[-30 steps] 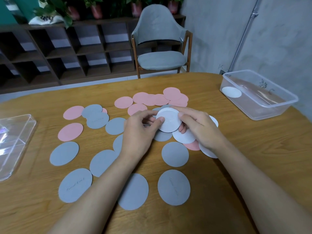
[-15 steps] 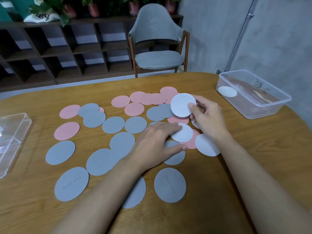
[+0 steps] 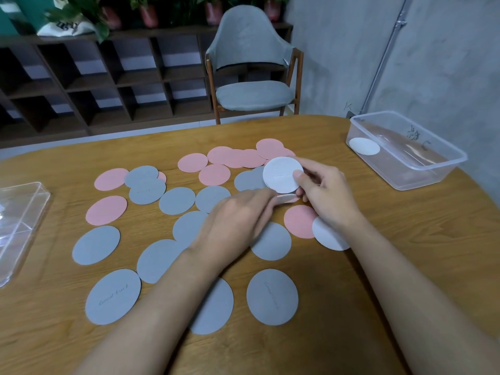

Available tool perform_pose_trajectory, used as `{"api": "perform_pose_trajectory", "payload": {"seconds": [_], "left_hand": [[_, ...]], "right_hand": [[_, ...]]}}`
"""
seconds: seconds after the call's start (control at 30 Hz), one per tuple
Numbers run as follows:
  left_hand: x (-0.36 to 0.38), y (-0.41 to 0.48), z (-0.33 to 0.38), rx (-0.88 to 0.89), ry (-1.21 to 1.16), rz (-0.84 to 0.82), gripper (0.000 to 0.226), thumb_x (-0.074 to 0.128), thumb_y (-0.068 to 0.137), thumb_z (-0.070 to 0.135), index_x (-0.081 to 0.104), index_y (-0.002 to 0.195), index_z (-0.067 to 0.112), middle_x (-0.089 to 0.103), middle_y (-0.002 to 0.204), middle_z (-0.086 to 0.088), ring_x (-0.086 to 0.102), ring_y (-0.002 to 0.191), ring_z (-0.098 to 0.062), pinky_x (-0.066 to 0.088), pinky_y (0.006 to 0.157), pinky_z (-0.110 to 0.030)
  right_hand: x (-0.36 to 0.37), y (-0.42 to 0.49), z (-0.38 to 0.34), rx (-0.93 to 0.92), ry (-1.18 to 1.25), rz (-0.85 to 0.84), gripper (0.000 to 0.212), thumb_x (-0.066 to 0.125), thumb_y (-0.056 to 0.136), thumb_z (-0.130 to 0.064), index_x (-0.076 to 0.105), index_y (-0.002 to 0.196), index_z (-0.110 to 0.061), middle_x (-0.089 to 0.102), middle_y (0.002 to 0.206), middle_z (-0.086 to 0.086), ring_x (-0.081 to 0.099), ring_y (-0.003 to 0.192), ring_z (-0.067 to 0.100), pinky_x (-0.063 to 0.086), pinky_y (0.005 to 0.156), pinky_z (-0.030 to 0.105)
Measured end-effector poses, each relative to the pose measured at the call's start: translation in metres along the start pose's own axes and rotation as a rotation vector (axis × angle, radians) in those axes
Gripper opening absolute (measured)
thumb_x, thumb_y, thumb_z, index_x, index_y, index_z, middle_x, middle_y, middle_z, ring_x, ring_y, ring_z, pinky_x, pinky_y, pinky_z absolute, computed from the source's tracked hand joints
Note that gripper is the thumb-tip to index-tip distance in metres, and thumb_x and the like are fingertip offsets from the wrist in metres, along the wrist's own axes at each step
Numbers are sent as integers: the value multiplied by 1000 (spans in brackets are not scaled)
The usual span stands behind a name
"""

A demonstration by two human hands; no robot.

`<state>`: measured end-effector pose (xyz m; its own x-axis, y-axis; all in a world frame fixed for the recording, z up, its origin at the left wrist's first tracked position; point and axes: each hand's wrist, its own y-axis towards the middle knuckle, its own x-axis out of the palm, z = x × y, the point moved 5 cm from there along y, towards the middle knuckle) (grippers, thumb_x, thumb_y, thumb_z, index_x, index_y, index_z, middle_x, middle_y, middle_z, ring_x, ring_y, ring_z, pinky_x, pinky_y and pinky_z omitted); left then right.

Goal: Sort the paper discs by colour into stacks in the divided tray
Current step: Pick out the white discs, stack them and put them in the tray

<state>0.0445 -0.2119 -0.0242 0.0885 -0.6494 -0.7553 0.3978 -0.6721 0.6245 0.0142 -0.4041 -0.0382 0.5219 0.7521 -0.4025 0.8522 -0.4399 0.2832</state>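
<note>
- The right hand (image 3: 324, 196) holds a white disc (image 3: 281, 174) upright above the middle of the table (image 3: 422, 239), thumb pressed on its face and fingers behind it. The disc is flat, round and matte, with faint handwriting across it.
- The left hand (image 3: 238, 220) reaches low over the table with its fingers stretched toward a second white disc (image 3: 288, 197). This disc is tipped up so that only its thin edge shows. Blur hides the fingertips, so I cannot tell whether they pinch it.
- A third white disc (image 3: 328, 238) lies flat by the right wrist, overlapping a pink one.
- The grey discs (image 3: 272, 296) are spread over the near and middle table. Some overlap, and two of the nearest show pencilled writing.
- The pink discs (image 3: 107, 210) lie at the left and in an overlapping row at the far side.
- One more white disc (image 3: 364, 146) lies flat in the clear tub (image 3: 433, 169) at the far right.
</note>
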Motion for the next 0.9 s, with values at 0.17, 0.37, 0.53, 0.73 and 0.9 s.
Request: {"api": "perform_pose_trajectory", "payload": {"seconds": [0.17,0.37,0.53,0.73,0.9], "left_hand": [[-6,-2,-20,-347,-258,145,8,69,95,11,69,103,12,70,83,4,64,76,-13,52,65,-20],[-5,-5,-40,-615,-413,210,22,79,89,17,73,109,19,70,94,11,69,73,-4,48,65,-8],[-4,-6,-42,-648,-396,176,25,80,89,27,80,113,20,72,89,11,68,77,-3,47,69,-6],[-3,-6,-43,-556,-301,174,15,79,91,28,82,103,20,70,80,3,63,74,-13,49,69,-18],[1,-4,-38,-448,-113,146,27,73,96,26,69,76,9,55,66,-3,49,61,-20,41,59,-37]], "right_hand": [[7,-6,-7,-20,26,-68,38,54,103,-10,70,132,-31,70,80,9,64,64,5,51,69,17],[19,-13,-11,-39,49,-159,43,50,105,-12,68,130,-43,65,72,-7,63,72,10,56,78,30],[25,-17,-17,-98,-16,-192,44,44,107,-11,62,141,-34,65,90,-7,61,80,13,56,81,34],[30,-21,-23,-163,-321,-255,52,40,110,-34,31,161,-26,61,121,-3,55,109,12,47,95,32],[27,-20,-26,-217,-334,-216,45,48,107,-19,46,153,-23,62,125,-8,53,108,5,43,91,24]]}}
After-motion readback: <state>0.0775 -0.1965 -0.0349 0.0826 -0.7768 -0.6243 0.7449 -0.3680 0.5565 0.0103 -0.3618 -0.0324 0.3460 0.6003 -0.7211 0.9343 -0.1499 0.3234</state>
